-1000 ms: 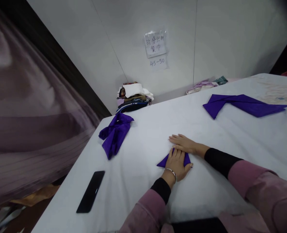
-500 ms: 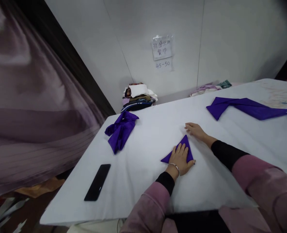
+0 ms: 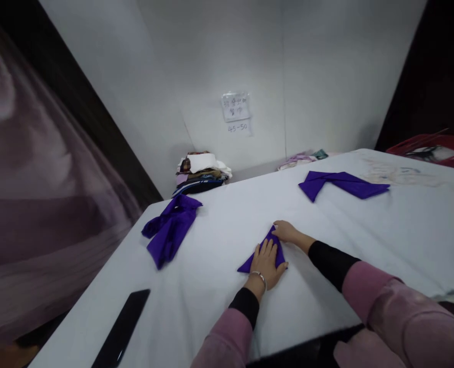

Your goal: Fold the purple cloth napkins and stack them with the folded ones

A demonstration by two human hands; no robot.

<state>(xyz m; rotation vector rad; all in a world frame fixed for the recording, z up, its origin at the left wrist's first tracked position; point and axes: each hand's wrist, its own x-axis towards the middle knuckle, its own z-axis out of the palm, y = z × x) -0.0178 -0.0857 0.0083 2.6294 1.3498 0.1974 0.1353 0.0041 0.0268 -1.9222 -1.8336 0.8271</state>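
Note:
A purple cloth napkin, folded into a small triangle, lies flat on the white-covered table. My left hand rests on it, palm down with the fingers spread, and a bracelet circles that wrist. At the triangle's far tip is my right hand, its thumb and fingertips closed on the cloth's corner. Part of the napkin is hidden beneath my left hand.
A crumpled purple cloth lies left, another folded purple cloth back right. A black phone-like slab is front left. Stacked fabrics stand behind the table; a red basket is at far right. A paper sign hangs on the wall.
My right hand has come down from above the table to the triangle's far tip and grips it. My left hand stays on the napkin. The camera view has shifted.

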